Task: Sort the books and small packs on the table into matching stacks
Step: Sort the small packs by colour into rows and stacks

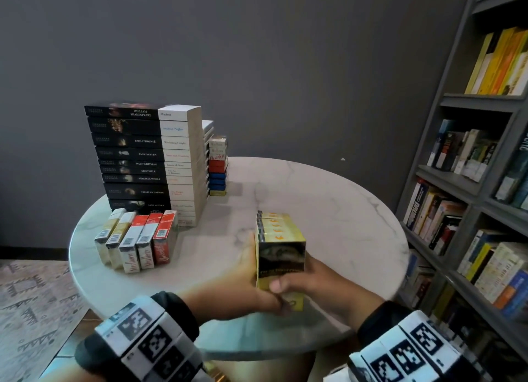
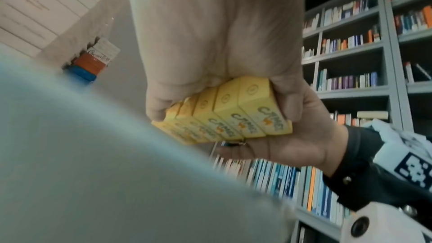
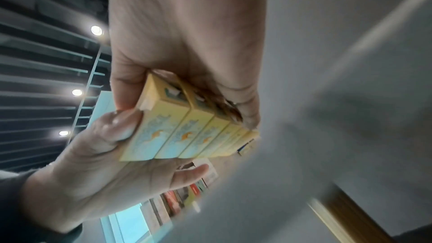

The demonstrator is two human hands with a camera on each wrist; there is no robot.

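Both hands, left grip (image 1: 245, 284) and right grip (image 1: 311, 281), clasp a row of yellow cardboard packs (image 1: 278, 238) above the round marble desk (image 1: 328, 210). The tall stack of black-and-white paperback books (image 1: 148, 158) looks finished; the five mixed red and gold packs (image 1: 137, 238) stand unsorted.

Lower books of the tall stack (image 1: 148, 164) behind standing packs (image 1: 137, 238), titles unreadable
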